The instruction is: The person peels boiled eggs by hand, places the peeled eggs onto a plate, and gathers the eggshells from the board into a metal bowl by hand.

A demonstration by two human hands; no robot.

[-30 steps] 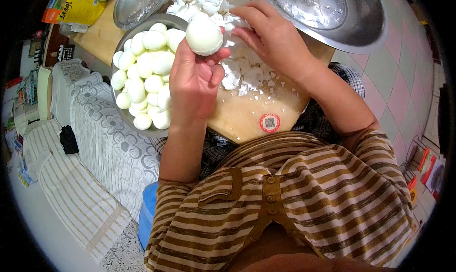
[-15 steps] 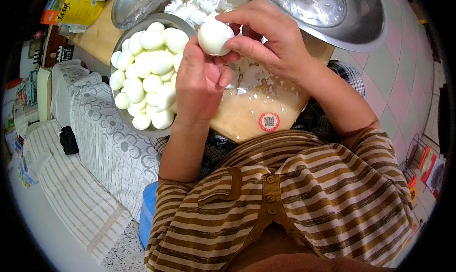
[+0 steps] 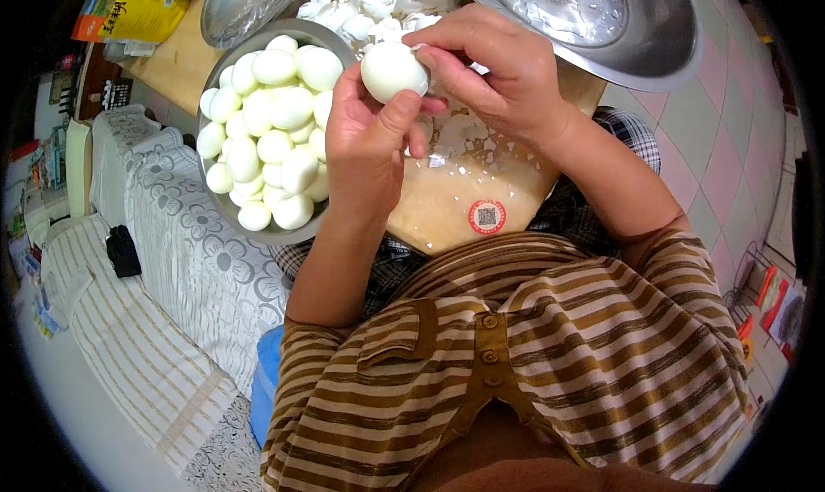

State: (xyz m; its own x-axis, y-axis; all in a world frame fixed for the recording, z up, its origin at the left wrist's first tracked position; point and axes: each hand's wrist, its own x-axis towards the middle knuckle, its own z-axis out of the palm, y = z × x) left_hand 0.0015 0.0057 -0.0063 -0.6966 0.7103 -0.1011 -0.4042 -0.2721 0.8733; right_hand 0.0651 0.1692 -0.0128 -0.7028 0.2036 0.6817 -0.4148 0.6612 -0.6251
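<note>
My left hand [image 3: 371, 135] holds a smooth white egg [image 3: 393, 71] between its thumb and fingers, above the wooden table [image 3: 464, 187]. My right hand [image 3: 503, 75] pinches at the upper right side of the same egg, with thumb and forefinger together; a small whitish bit, perhaps shell or membrane, shows at the fingertips. Left of my left hand is a metal bowl [image 3: 320, 33] heaped with several peeled eggs [image 3: 292, 107]. A pile of broken shells [image 3: 369, 6] lies beyond the held egg, and small shell bits are scattered beneath my hands.
A large metal basin [image 3: 662, 49] stands at the back right. An oval metal dish [image 3: 245, 11] and a yellow packet [image 3: 142, 11] are at the back left. A round red sticker [image 3: 487, 217] is on the table near its front edge. Cloth-covered furniture [image 3: 189, 200] stands at left.
My right hand has come in from beside the shell pile to the egg and pinches its side. My left hand has moved slightly right with the egg, its thumb now across the egg's lower side.
</note>
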